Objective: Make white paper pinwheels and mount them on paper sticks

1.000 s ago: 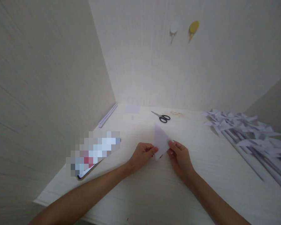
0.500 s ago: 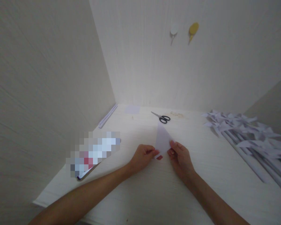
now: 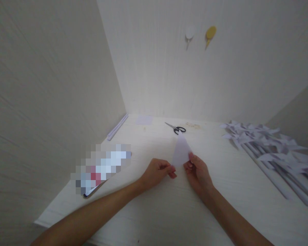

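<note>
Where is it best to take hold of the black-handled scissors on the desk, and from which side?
Probably at the black handle loops of the scissors, coming from the near side: they lie flat, loops toward the person, closed blades pointing away to the far left, with bare desk around.

We see scissors (image 3: 176, 128) on the table (image 3: 169, 205). Right of them lie paper pinwheels (image 3: 267, 143); left, a small paper square (image 3: 144, 119) and, perhaps, rolled paper sticks (image 3: 117, 126). Above them, two wall hooks (image 3: 200, 34).

Left hand (image 3: 157, 170) and right hand (image 3: 198, 171) close together, fingers pinched, forearms extended
</note>
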Demonstrator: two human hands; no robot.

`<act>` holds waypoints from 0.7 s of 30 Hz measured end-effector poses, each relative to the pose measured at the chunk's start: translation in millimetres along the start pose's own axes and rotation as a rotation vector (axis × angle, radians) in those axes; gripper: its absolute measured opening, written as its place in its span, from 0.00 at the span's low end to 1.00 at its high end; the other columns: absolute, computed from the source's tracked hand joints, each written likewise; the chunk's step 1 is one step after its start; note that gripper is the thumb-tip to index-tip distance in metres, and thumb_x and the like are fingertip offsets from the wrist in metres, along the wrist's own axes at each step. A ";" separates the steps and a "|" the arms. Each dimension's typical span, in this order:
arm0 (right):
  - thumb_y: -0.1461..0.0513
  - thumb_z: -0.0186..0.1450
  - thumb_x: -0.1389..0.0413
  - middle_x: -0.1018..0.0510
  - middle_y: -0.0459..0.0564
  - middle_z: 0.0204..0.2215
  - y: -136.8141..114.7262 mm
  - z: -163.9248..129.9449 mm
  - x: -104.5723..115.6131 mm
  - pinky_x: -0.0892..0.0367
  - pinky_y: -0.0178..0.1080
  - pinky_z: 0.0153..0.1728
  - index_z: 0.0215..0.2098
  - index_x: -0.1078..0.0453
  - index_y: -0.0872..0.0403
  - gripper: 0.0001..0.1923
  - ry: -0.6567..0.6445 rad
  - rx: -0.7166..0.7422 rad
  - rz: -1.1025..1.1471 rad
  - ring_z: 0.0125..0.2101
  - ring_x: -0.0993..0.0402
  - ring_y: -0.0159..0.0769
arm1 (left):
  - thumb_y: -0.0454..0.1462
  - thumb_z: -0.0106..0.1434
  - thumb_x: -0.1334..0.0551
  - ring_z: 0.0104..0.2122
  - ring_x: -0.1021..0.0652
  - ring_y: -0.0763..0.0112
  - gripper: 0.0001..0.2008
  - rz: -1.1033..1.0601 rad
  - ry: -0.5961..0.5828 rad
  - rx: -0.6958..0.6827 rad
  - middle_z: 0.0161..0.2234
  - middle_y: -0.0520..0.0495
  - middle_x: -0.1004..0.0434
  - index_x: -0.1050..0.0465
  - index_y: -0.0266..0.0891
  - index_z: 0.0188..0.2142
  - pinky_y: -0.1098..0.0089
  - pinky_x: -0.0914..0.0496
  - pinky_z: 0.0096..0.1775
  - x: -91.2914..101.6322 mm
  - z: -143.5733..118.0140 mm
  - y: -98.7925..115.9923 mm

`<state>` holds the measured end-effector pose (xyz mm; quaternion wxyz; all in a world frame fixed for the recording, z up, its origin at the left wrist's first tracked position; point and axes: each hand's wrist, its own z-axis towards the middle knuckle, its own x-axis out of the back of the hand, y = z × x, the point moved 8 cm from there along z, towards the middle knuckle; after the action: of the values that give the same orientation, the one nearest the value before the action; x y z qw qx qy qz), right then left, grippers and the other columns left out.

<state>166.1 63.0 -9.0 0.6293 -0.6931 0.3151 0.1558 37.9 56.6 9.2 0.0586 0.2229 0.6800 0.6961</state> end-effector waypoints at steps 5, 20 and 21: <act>0.60 0.46 0.40 0.46 0.37 0.13 -2.3 0.7 0.6 0.50 0.29 0.13 0.15 0.45 0.55 0.16 0.008 0.014 -0.024 0.13 0.50 0.21 | 0.41 0.52 0.44 0.20 0.27 0.74 0.13 -0.050 -0.012 0.043 0.19 0.48 0.25 0.28 0.34 0.21 0.75 0.35 0.26 -2.1 -0.9 -3.8; 0.59 0.48 0.41 0.45 0.38 0.14 -22.6 -2.1 2.9 0.51 0.30 0.15 0.14 0.42 0.54 0.14 0.034 0.200 -0.155 0.15 0.50 0.23 | 0.45 0.49 0.43 0.09 0.41 0.82 0.18 0.024 -0.011 0.093 0.07 0.56 0.41 0.38 0.35 0.12 0.78 0.48 0.15 -1.2 -1.8 -10.0; 0.59 0.49 0.42 0.43 0.40 0.16 -34.7 -6.9 3.6 0.50 0.31 0.15 0.15 0.40 0.54 0.12 0.052 0.329 -0.261 0.16 0.48 0.23 | 0.46 0.48 0.42 0.09 0.42 0.82 0.19 0.022 0.001 0.098 0.06 0.56 0.43 0.39 0.35 0.11 0.78 0.49 0.14 0.4 -1.2 -10.9</act>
<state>189.6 55.8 16.7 0.7404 -0.6199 0.2599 0.0014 34.7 56.4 -1.3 0.0398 0.2326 0.7109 0.6626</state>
